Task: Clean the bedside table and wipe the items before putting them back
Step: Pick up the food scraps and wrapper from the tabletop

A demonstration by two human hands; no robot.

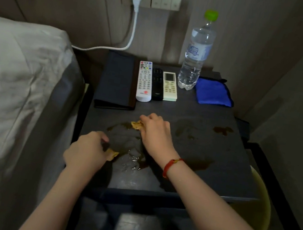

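Gripping stained yellow-brown wads over a brown spill near the dark grey bedside tabletop's (211, 149) front edge, the left hand (85, 150) and right hand (155, 133) curl shut; remotes, bottle (196, 50) and folded blue cloth (213, 93) line the far edge.

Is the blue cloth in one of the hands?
No, the blue cloth lies folded at the table's back right, beside the water bottle, away from both hands.
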